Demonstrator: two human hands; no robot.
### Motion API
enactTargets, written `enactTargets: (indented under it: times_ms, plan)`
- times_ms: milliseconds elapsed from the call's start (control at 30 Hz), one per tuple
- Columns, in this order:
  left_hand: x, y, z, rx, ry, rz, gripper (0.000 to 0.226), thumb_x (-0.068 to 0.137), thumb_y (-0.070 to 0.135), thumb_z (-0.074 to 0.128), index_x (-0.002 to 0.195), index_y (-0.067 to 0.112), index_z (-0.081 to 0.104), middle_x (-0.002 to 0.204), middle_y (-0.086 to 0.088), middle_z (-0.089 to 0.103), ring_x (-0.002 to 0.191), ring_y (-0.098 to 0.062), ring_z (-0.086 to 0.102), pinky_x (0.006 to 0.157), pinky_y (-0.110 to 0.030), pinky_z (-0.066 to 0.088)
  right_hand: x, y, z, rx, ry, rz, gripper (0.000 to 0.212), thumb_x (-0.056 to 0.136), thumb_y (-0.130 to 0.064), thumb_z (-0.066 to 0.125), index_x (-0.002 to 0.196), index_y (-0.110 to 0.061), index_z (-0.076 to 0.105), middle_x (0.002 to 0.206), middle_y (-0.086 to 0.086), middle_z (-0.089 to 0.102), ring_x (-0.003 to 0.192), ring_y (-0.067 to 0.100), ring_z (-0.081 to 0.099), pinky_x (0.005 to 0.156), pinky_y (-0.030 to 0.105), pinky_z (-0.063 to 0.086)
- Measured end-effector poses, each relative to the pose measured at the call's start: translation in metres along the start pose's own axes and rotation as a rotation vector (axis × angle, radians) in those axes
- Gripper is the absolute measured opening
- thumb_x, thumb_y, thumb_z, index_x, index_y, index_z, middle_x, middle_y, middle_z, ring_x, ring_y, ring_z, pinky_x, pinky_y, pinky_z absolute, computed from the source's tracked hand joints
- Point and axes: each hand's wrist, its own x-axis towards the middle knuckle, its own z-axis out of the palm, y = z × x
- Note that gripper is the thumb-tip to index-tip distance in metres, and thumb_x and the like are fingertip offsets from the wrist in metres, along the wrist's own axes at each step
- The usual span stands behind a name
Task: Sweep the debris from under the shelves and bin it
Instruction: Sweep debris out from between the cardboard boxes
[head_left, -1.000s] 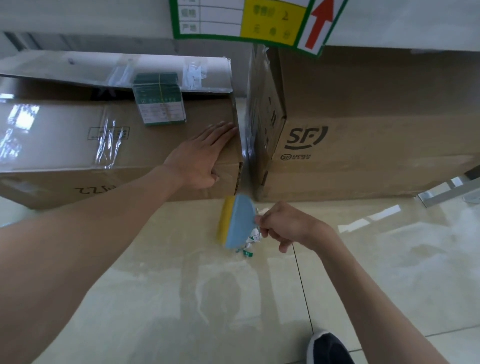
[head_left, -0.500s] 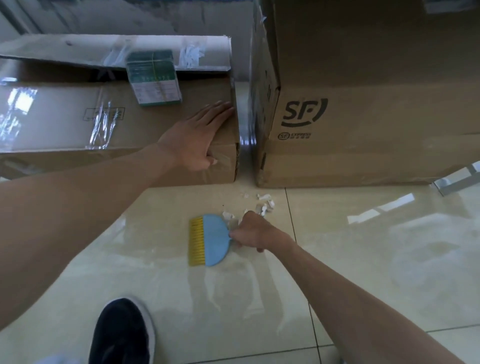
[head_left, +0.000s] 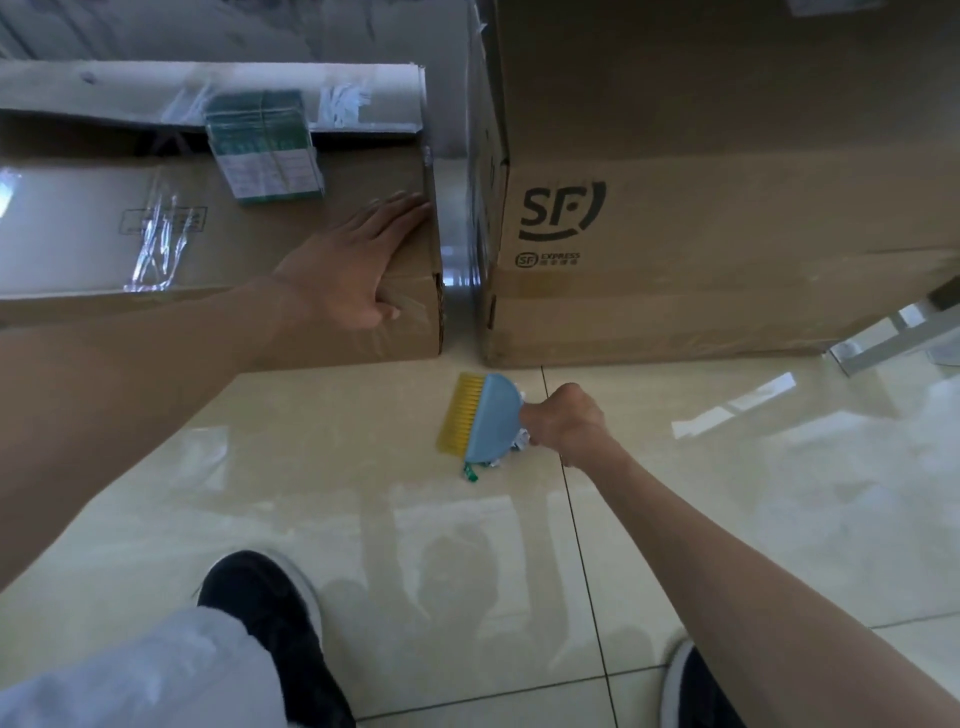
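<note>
My right hand (head_left: 566, 422) grips the handle of a small blue brush (head_left: 488, 420) with yellow bristles, held low over the tiled floor in front of the gap between two cartons. Small white and green scraps of debris (head_left: 480, 466) lie on the floor under and just below the brush head. My left hand (head_left: 358, 265) rests flat, fingers spread, on the top right corner of the low cardboard box (head_left: 218, 280) at the left.
A tall SF Express carton (head_left: 727, 234) stands at the right, with a narrow gap (head_left: 457, 260) between it and the low box. A green-and-white packet (head_left: 265, 150) lies on the low box. A metal rail (head_left: 893, 338) is at far right. My shoes (head_left: 270, 623) are near the bottom edge.
The brush has moved right and toward the boxes, and now covers the scraps that lay bare beside it. My left hand has stayed on the box.
</note>
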Motion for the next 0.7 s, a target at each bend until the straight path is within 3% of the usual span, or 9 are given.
enactTargets:
  times_ms: [233, 433, 567, 700]
  plan:
    - [0.0, 0.0, 0.001, 0.009, 0.015, -0.004, 0.121, 0.069, 0.04, 0.084, 0.157, 0.026, 0.001, 0.163, 0.007, 0.003, 0.15, -0.016, 0.004, 0.114, -0.033, 0.014, -0.003, 0.028, -0.027, 0.016, 0.051, 0.067, 0.014, 0.076, -0.017, 0.057, 0.085, -0.007, 0.063, 0.083, 0.006, 0.068, 0.057, 0.02, 0.054, 0.054, 0.025, 0.045]
    - [0.002, 0.003, -0.002, 0.009, -0.023, -0.03, 0.124, 0.069, 0.045, 0.083, 0.156, 0.03, -0.004, 0.163, 0.01, 0.0, 0.15, -0.015, 0.004, 0.116, -0.045, 0.024, 0.002, 0.054, -0.053, -0.03, 0.097, 0.121, 0.022, 0.077, -0.021, 0.053, 0.089, -0.007, 0.065, 0.09, 0.007, 0.071, 0.066, 0.025, 0.058, 0.059, 0.026, 0.046]
    - [0.003, 0.002, -0.001, 0.005, -0.038, -0.035, 0.125, 0.068, 0.044, 0.084, 0.156, 0.028, -0.004, 0.158, 0.02, -0.004, 0.146, -0.007, -0.002, 0.117, -0.041, 0.016, 0.008, 0.07, -0.071, -0.028, 0.117, 0.137, 0.024, 0.076, -0.021, 0.053, 0.088, -0.006, 0.066, 0.089, 0.007, 0.071, 0.066, 0.025, 0.057, 0.058, 0.027, 0.046]
    - [0.006, -0.005, 0.005, 0.003, -0.003, -0.003, 0.127, 0.064, 0.045, 0.087, 0.156, 0.027, 0.001, 0.154, 0.024, -0.007, 0.146, -0.008, 0.001, 0.118, -0.039, 0.013, 0.01, 0.09, -0.085, -0.017, 0.114, 0.154, 0.023, 0.076, -0.018, 0.05, 0.083, -0.003, 0.065, 0.083, 0.008, 0.068, 0.055, 0.022, 0.049, 0.054, 0.026, 0.042]
